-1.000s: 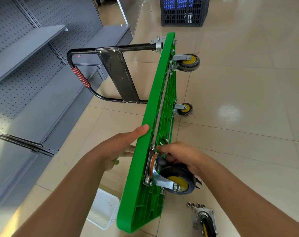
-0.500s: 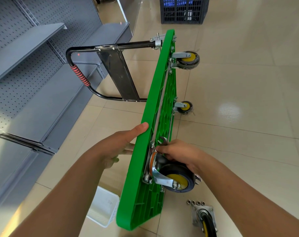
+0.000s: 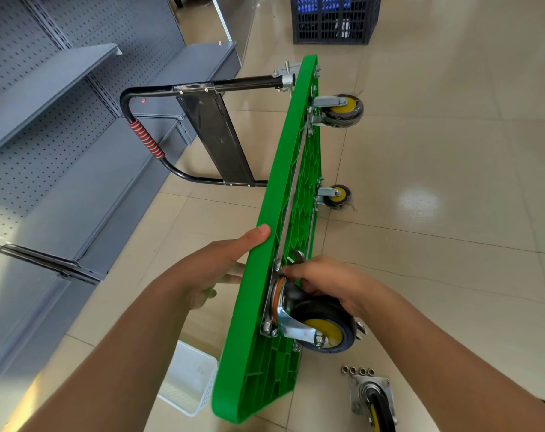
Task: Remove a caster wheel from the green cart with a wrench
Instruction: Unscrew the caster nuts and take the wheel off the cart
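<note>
1. The green cart [image 3: 291, 188] stands on its side edge on the tiled floor [image 3: 436, 169].
2. The left hand [image 3: 216, 269] grips the cart's upper edge, thumb along the rim.
3. The right hand [image 3: 330, 283] holds a wrench [image 3: 297, 256], fingers curled, at the mounting plate of the nearest caster wheel [image 3: 322, 332].
4. A detached caster [image 3: 374, 400] and four nuts [image 3: 357, 370] lie on the floor near the cart's closest corner.

Grey pegboard shelving [image 3: 62, 126] is standing left, a dark crate [image 3: 335, 18] sitting far off, a white basket [image 3: 187, 378] lying on the tiled floor [image 3: 452, 151].
</note>
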Tool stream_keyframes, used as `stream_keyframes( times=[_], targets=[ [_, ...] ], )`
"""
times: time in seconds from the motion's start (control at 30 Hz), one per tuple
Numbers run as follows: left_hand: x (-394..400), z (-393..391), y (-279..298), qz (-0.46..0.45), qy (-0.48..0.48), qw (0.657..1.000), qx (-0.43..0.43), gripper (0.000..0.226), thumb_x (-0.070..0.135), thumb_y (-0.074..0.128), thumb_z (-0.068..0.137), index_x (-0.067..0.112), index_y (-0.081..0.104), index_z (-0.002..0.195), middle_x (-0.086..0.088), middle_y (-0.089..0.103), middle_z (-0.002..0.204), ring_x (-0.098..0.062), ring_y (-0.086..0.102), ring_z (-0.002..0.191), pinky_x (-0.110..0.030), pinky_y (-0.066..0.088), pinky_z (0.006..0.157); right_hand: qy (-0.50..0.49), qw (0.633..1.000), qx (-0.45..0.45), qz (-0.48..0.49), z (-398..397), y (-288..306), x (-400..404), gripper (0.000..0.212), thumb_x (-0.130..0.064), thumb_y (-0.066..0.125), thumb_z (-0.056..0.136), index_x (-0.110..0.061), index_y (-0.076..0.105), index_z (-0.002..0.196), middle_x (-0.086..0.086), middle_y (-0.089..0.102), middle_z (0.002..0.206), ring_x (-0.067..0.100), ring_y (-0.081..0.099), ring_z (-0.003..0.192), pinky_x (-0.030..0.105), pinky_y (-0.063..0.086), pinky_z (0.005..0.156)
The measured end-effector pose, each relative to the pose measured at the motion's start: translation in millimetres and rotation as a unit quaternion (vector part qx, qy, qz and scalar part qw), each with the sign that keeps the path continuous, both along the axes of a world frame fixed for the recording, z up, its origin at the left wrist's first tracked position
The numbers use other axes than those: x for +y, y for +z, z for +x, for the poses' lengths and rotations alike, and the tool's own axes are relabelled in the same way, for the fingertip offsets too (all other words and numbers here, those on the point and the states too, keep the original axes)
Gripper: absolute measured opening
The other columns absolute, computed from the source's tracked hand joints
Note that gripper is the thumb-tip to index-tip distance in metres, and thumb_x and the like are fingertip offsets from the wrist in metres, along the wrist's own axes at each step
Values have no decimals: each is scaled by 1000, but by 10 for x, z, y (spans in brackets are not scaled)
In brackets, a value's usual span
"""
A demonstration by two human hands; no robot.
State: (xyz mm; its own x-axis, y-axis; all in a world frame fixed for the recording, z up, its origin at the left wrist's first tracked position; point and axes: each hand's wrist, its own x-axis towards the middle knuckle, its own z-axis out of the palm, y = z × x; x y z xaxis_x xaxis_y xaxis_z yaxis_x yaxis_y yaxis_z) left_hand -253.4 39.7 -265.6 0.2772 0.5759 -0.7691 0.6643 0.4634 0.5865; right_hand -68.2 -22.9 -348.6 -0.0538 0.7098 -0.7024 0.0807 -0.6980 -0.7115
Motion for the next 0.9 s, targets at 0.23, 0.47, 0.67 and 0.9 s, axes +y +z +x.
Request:
stream_keyframes(
  times=[0.23,0.47,0.67,0.9],
  targets=[
    [-9,-12,-3,4,-5,1000,2,84,100,56,51,42,74,109,5,77,111,-24,53,118,-68,9,118,16,1000,-1,26,-6,-25,13,19,-29,71,91,-10,67,90,12,67,83,26,61,75,37,48,75],
    [-9,-3,11,4,-9,1000,-4,84,99,56,52,42,72,111,4,77,112,-23,53,116,-68,9,118,59,998,2,21,12,44,27,33,-40,71,85,-9,69,94,9,70,80,25,64,73,40,51,75],
    [-1,-17,21,14,-5,1000,-11,78,97,55,56,42,73,109,9,78,105,-18,55,108,-68,9,117,51,998,8,19,-6,14,45,28,-37,71,87,-10,67,87,8,68,75,24,62,68,36,48,73],
    [-7,4,33,25,-8,1000,-15,75,90,49,61,39,72,111,13,78,96,-5,55,95,-63,13,117,37,996,76,-14,22,11,2,24,-33,63,97,-9,68,95,6,71,72,20,65,60,30,52,61]
  ],
)
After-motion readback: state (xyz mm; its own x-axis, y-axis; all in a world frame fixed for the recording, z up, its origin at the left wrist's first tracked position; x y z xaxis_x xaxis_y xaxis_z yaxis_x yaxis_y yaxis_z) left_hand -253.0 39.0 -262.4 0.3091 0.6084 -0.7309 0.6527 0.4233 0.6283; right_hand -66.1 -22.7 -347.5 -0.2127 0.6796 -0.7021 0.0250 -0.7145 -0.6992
